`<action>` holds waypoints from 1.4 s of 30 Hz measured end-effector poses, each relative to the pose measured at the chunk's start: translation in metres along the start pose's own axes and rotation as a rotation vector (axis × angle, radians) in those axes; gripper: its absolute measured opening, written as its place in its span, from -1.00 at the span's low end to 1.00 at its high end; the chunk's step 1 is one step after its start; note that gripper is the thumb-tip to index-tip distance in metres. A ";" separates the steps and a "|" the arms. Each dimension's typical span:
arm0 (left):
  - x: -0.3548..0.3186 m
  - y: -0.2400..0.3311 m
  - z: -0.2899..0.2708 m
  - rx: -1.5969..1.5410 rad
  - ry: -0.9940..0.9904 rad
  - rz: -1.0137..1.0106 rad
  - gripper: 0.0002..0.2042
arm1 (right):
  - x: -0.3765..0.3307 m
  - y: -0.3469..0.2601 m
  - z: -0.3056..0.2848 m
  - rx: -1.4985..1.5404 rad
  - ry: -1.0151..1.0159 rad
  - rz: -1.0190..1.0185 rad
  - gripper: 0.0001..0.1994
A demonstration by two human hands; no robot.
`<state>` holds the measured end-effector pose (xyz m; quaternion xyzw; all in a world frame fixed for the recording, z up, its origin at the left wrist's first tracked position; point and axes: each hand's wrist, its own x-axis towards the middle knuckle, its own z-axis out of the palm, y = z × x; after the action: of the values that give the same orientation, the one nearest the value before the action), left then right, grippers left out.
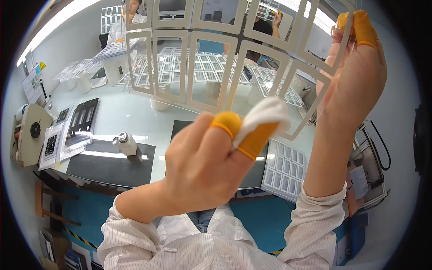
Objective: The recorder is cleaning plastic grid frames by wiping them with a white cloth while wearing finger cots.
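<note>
Above the white desk [112, 110], a clear white-framed sheet [215, 36] is gripped at its edge by the right hand [353, 74], probably for steadiness; near it, a white cloth [266, 110] is pinched by the left hand [202, 159].

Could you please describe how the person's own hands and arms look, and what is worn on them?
The left hand and the right hand both wear smooth orange finger covers with rolled rims, and are otherwise ungloved. The loose white sleeves have thin dark stripes and are bunched up, leaving the wrists bare.
</note>
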<state>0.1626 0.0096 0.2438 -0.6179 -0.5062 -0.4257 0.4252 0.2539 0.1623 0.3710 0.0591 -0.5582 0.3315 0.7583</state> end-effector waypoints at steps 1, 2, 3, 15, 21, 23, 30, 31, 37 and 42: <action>-0.004 0.003 -0.001 -0.017 -0.044 -0.011 -0.62 | -0.001 0.000 0.001 -0.018 0.005 0.024 -0.74; -0.006 0.005 0.000 -0.020 -0.043 -0.012 -0.62 | -0.001 0.000 0.002 -0.038 0.010 0.046 -0.75; -0.008 0.006 0.002 -0.044 -0.023 0.000 -0.71 | -0.002 0.000 0.002 -0.041 0.009 0.045 -0.75; -0.019 0.004 0.004 -0.166 0.001 -0.024 -0.67 | -0.011 -0.014 0.037 -0.066 0.098 0.145 -0.82; -0.020 0.000 -0.006 -0.276 0.043 -0.052 -0.60 | -0.009 -0.010 0.032 -0.093 0.100 0.144 -0.84; -0.009 -0.004 -0.015 -0.227 0.065 -0.089 -0.53 | -0.001 -0.004 0.010 -0.220 0.045 0.069 -0.75; 0.017 -0.021 -0.020 -0.056 0.064 -0.085 -0.53 | 0.003 0.001 0.004 -0.066 -0.002 0.026 -0.76; 0.017 -0.021 -0.017 -0.013 0.061 -0.059 -0.54 | 0.005 -0.002 0.004 -0.047 0.008 0.056 -0.76; -0.021 -0.009 -0.011 0.045 0.066 -0.014 -0.65 | 0.004 0.000 0.003 0.074 0.028 0.163 -0.75; -0.037 -0.003 -0.011 -0.045 -0.012 -0.034 -0.69 | 0.007 0.005 -0.001 0.004 0.042 0.157 -0.74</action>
<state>0.1542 -0.0098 0.2116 -0.6211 -0.5093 -0.4404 0.4011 0.2530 0.1699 0.3753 0.0098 -0.5446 0.3921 0.7413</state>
